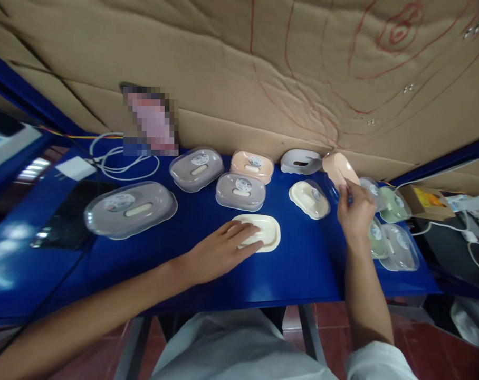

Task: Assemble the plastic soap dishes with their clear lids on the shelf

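Note:
My left hand (222, 248) lies flat with fingers stretched over the near edge of a cream soap-dish tray (265, 231) on the blue table (295, 269). My right hand (355, 212) is raised further right, fingers pinched on the rim of a clear plastic lid (372, 187). Just behind it leans a peach tray (338, 168). A cream dish with a clear lid (308, 199) sits between my hands.
Lidded soap dishes stand along the table: a grey one (129, 208) at left, two grey ones (195, 169) (240, 191), a peach one (252, 165), a white tray (300, 161), green ones (395, 205) at right. White cable (116, 158) and cardboard wall (263, 79) lie behind.

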Demonstrator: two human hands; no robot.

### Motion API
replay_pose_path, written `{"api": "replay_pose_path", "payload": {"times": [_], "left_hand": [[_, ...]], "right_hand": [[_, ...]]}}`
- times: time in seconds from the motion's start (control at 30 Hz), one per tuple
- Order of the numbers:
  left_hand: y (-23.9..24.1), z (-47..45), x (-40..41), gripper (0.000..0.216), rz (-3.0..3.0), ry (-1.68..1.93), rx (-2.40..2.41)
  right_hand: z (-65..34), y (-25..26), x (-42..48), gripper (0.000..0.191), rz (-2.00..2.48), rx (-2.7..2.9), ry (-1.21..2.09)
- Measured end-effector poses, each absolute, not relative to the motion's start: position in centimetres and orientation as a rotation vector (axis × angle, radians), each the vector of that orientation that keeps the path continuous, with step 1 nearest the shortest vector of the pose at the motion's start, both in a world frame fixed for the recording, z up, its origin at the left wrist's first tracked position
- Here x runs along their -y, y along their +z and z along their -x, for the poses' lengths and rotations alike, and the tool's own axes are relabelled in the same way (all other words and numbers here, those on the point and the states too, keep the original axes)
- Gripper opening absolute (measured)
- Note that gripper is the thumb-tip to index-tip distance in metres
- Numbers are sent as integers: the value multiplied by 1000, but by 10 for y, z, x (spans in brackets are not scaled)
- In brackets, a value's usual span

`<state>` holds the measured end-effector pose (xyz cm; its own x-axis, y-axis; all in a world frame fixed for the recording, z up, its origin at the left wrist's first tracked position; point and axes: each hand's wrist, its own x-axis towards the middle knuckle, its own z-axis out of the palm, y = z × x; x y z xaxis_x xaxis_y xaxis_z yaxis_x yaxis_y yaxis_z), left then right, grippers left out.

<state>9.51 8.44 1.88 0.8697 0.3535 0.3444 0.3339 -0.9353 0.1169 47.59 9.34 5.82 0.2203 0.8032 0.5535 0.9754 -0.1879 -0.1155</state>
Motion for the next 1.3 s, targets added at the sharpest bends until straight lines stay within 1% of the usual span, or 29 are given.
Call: {"api": "replay_pose_path", "payload": {"times": [0.07,0.13,0.2,0.27,0.33,0.43,0.5,0.57,0.67,0.8,0.93,1.1,1.3], "left_hand": [[17,-87,-89,45,-3026,695,-548],[15,-79,-92,51,-3042,874,-532],[14,-73,-93,59,-3025,1015,-528],[17,-69,-92,62,-3010,1042,-521],[21,-69,-92,57,-3031,929,-496],[27,-72,-92,46,-3046,719,-485],[28,-74,-93,37,-3023,658,-510],[27,-74,-93,27,-3004,645,-528],[24,-73,-94,17,-2980,729,-527],[23,-72,-96,16,-2909,890,-536],[25,-71,-99,16,-2968,708,-559],[27,-68,-105,21,-2996,551,-555],[27,-68,-104,11,-3064,492,-551]], "right_hand": [[-455,71,-78,40,1821,1820,-440],[-431,80,-62,34,1554,2081,-277],[-409,85,-50,39,1293,2321,-91],[-392,84,-43,43,1104,2468,51],[-380,79,-40,42,1016,2522,100],[-370,68,-43,35,977,2577,39],[-365,62,-45,28,976,2614,-32],[-362,58,-47,24,973,2645,-77],[-359,56,-49,26,934,2658,-123],[-355,53,-50,26,898,2593,-184],[-350,46,-53,19,907,2604,-144],[-345,36,-53,25,944,2656,-155],[-345,31,-51,23,940,2718,-176]]}}
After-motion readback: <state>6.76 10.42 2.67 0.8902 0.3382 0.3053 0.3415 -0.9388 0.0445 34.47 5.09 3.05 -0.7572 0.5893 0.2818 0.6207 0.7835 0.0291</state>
